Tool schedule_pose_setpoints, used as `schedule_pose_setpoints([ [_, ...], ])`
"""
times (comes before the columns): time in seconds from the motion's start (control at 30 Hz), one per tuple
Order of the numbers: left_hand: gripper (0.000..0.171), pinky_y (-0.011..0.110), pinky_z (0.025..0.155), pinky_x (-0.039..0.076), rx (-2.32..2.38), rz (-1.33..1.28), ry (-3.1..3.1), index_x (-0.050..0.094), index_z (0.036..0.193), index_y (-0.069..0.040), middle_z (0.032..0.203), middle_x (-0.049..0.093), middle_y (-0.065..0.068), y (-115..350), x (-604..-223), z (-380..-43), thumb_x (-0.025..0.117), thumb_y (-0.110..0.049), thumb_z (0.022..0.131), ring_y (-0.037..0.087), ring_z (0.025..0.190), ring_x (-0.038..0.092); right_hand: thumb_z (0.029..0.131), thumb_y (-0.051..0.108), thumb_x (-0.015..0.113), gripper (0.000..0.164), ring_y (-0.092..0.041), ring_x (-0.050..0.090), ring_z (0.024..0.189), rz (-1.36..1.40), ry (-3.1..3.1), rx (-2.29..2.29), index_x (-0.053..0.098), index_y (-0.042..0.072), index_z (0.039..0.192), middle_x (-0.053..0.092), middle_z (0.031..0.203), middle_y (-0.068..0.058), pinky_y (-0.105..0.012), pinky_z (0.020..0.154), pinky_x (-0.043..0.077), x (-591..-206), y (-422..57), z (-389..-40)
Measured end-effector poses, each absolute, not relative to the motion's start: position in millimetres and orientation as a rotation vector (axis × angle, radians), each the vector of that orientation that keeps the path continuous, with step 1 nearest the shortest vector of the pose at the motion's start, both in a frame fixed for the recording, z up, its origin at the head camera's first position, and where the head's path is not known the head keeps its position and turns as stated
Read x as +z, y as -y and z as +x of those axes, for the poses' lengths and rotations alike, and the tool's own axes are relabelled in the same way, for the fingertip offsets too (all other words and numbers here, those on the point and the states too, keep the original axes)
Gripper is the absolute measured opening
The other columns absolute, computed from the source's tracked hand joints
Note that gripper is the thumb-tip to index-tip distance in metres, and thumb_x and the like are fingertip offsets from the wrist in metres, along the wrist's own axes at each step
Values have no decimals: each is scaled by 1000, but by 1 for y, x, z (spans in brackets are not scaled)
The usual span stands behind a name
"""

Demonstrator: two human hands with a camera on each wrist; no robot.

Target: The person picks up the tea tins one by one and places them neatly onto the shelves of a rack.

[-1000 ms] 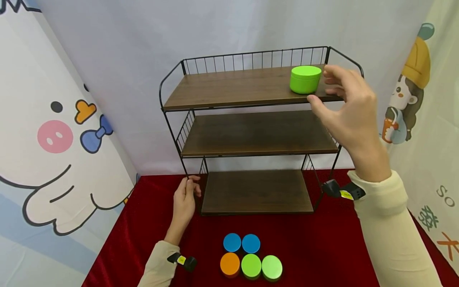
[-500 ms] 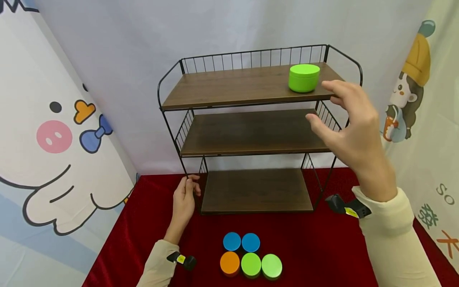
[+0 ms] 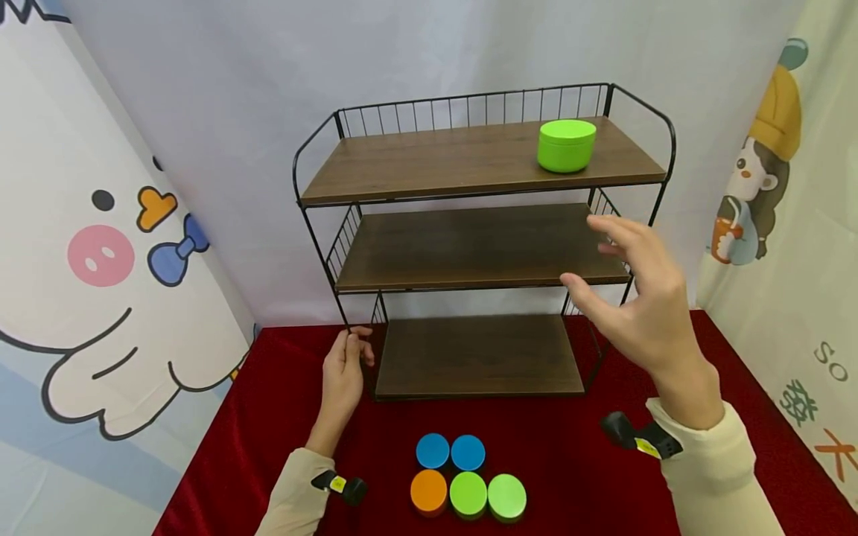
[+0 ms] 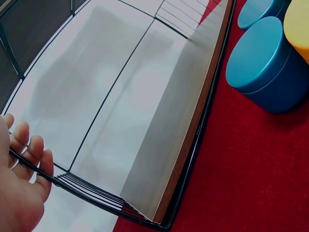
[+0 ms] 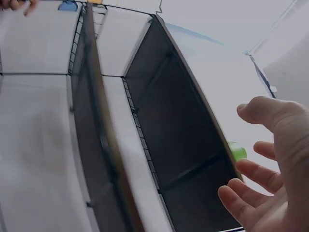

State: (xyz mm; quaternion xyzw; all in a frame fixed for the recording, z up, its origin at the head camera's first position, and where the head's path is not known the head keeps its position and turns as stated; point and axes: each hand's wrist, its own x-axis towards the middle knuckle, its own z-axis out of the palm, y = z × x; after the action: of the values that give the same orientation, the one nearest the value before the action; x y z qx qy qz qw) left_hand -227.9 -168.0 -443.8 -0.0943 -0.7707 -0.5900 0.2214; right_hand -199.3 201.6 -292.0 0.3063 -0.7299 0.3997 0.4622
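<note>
so right hand [image 3: 643, 313] empty, fingers spread beside shelf [image 3: 469, 249]; left hand [image 3: 343, 372] grips frame; careless swing could knock shelf, toppling green tin [image 3: 566, 146].

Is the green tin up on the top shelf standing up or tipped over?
Standing up. The green tin sits flat on the top shelf, its lid facing up.

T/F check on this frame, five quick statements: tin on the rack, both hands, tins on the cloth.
1. The green tin stands on the top shelf of the rack. True.
2. The right hand grips the green tin. False: it is open in the air, lower, holding nothing.
3. The left hand holds the rack's wire frame at its lower left corner. True.
4. Five tins sit on the red cloth. True.
5. The middle shelf holds a blue tin. False: it holds nothing.
</note>
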Motion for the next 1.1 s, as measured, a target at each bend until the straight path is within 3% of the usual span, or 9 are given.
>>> schedule_pose_setpoints([
  [0.27,31,40,69,56,-1591,-268,2140,62,116,11,79,58,30,170,-444,-228,34,-4,112,47,74,59,96,44,72,68,-25,58,123,909,1859,1058,58,-10,134,61,133,-25,-19,105,48,-335,-186,-190],
  [0.47,32,24,68,52,-1602,-278,2138,61,117,13,79,58,30,170,-444,-227,34,-4,112,46,74,59,96,44,71,67,-16,58,122,956,1875,1069,58,-10,134,62,130,-26,-17,106,47,-366,-184,-185],
  [0.8,30,26,68,53,-1564,-244,2131,63,114,9,78,58,29,166,-443,-227,35,-3,112,43,73,60,96,43,72,70,-14,55,129,959,1933,1206,56,-10,137,60,136,-23,-17,105,47,-422,-191,-176],
  [0.97,30,39,68,56,-1565,-248,2125,63,113,9,77,59,28,166,-445,-228,36,-2,111,43,72,60,83,11,87,70,-10,53,131,939,2014,1248,53,-7,141,58,140,-19,-17,104,47,-446,-193,-164],
  [1.1,30,42,68,56,-1563,-252,2123,63,113,10,77,59,28,166,-445,-228,36,-2,111,43,72,60,71,-8,86,81,-6,52,131,881,2132,1262,52,-2,144,56,143,-16,-15,104,46,-462,-195,-155],
])
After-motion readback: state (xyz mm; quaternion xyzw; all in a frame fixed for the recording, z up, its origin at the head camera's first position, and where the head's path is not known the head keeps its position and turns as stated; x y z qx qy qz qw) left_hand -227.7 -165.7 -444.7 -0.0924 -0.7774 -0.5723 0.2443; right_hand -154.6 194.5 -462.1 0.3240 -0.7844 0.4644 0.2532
